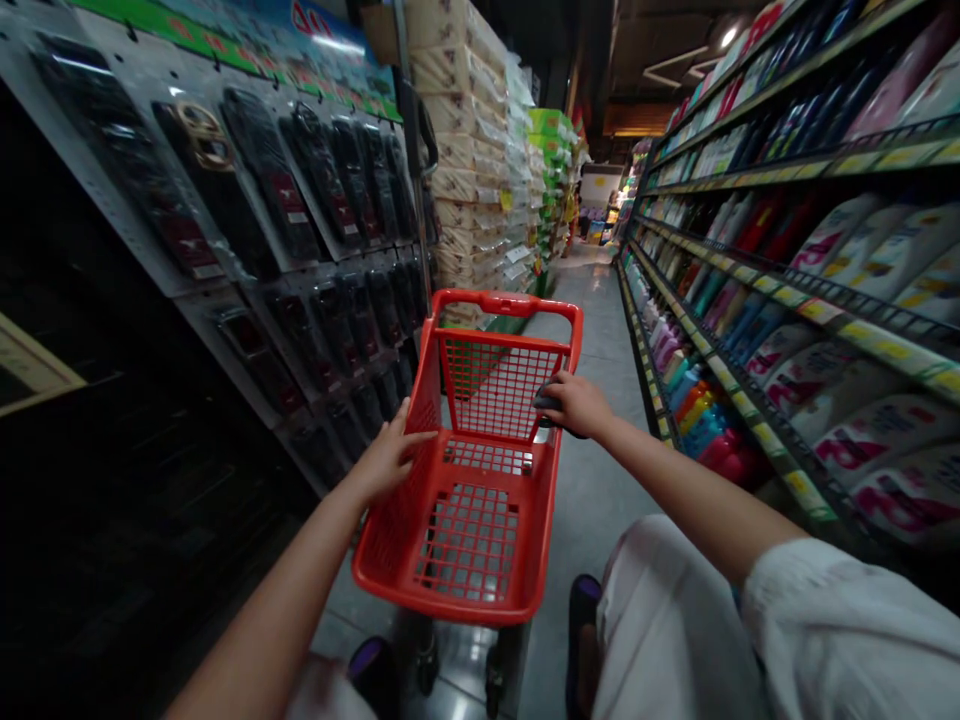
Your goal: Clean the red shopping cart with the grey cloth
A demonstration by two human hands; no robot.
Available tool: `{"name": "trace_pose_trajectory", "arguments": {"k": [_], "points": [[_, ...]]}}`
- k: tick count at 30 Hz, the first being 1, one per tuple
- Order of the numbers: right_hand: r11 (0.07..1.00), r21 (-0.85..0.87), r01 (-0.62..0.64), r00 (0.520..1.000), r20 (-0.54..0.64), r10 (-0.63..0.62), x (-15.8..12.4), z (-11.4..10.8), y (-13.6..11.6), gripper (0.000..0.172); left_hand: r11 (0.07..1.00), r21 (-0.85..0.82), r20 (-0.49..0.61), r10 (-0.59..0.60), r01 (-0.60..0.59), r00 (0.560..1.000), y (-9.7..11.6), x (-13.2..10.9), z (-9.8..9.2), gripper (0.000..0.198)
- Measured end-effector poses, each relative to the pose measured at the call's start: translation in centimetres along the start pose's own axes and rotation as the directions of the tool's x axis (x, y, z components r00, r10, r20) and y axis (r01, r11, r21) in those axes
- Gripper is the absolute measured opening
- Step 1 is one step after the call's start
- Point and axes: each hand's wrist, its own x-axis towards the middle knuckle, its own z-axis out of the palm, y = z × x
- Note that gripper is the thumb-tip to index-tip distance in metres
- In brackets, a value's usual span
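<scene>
A red plastic shopping cart [551, 520] stands right in front of me, its basket showing bare grid with no goods in it. My left hand [388, 458] lies against the cart's left side wall, with fingers stretched and spread. At the right rim, my right hand [583, 405] has its fingers closed round a small dark grey cloth [551, 397]. The cloth lies against the cart's upper right edge, and part of it is hidden by the fingers. The cart's raised red handle [510, 303] is at the far end, away from both hands.
Packaged black belts [326, 175] hang on a panel at the left. Behind it rise stacked tissue packs [465, 140]. Shelves of bottles [757, 265] line the right side. A grey tiled aisle [592, 330] runs ahead. My shoes flank the cart's wheels.
</scene>
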Motion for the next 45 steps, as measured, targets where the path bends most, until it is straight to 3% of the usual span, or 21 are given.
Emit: {"name": "trace_pose_trajectory", "arguments": {"k": [4, 6, 8, 10, 13, 16, 19, 21, 26, 29, 31, 33, 40, 42, 45], "points": [[0.994, 0.013, -0.108, 0.994, -0.023, 0.108, 0.1, 1.0, -1.0, 0.035, 0.96, 0.252, -0.062, -0.11, 0.122, 0.992, 0.8, 1.8, -0.3, 0.047], [0.987, 0.016, -0.162, 0.986, -0.031, 0.163, 0.0, 1.4, -1.9, 0.038, 0.946, 0.286, -0.115, -0.125, 0.154, 0.985, 3.0, 2.1, 0.3, 0.046], [0.977, 0.011, -0.211, 0.976, -0.048, 0.211, -0.3, 1.6, -2.9, 0.04, 0.97, 0.207, -0.135, -0.101, 0.128, 0.986, 6.2, 2.0, 1.6, 0.043], [0.971, 0.016, -0.239, 0.969, -0.063, 0.239, -0.8, 1.6, -4.1, 0.041, 0.995, 0.06, -0.07, -0.073, 0.077, 0.995, 9.9, 1.5, 3.3, 0.04], [0.979, 0.07, -0.194, 0.977, -0.071, 0.199, -2.2, 1.6, -5.6, 0.042, 0.991, -0.114, 0.123, -0.062, 0.077, 0.99, 14.3, 0.6, 5.6, 0.042], [0.988, 0.147, -0.05, 0.996, -0.06, 0.06, -3.5, 1.5, -5.5, 0.041, 0.975, -0.044, 0.147, -0.207, 0.216, 0.967, 15.9, -0.1, 6.7, 0.038], [0.988, 0.144, 0.047, 0.998, -0.057, -0.04, -4.0, 1.1, -3.3, 0.041, 0.976, 0.002, 0.124, -0.218, 0.219, 0.968, 15.3, -0.6, 6.6, 0.035], [0.996, 0.088, 0.031, 0.997, -0.075, -0.024, -3.8, 0.4, -0.9, 0.039, 0.98, -0.009, 0.122, -0.195, 0.198, 0.973, 14.5, -0.9, 6.1, 0.035], [0.984, -0.051, -0.169, 0.975, -0.156, 0.159, -2.4, -2.7, 6.3, 0.038, 0.989, -0.082, 0.139, -0.11, 0.122, 0.984, 12.4, -1.9, 4.7, 0.037], [0.935, -0.03, -0.353, 0.909, -0.247, 0.335, -1.6, -4.2, 8.8, 0.038, 0.99, -0.108, 0.153, -0.076, 0.093, 0.985, 11.0, -2.5, 3.9, 0.036], [0.896, 0.024, -0.444, 0.852, -0.297, 0.431, -1.4, -4.6, 9.0, 0.038, 0.991, -0.112, 0.164, -0.05, 0.069, 0.985, 9.9, -2.9, 3.3, 0.037], [0.888, 0.053, -0.457, 0.835, -0.317, 0.449, -1.7, -4.6, 8.0, 0.038, 0.99, -0.133, 0.168, -0.017, 0.04, 0.986, 8.7, -3.4, 2.8, 0.039], [0.989, -0.03, -0.142, 0.956, -0.265, 0.129, -4.7, -4.2, 4.0, 0.041, 0.983, -0.183, 0.177, 0.016, 0.017, 0.984, 6.6, -6.3, 0.7, 0.041], [0.988, -0.023, -0.153, 0.954, -0.265, 0.142, -4.8, -4.2, 3.8, 0.041, 0.98, -0.196, 0.185, 0.013, 0.024, 0.983, 6.9, -7.0, 0.4, 0.041], [0.964, 0.038, -0.262, 0.913, -0.314, 0.26, -4.0, -3.9, 3.3, 0.04, 0.982, -0.176, 0.174, -0.031, 0.062, 0.984, 7.4, -7.8, 0.3, 0.043]]}}
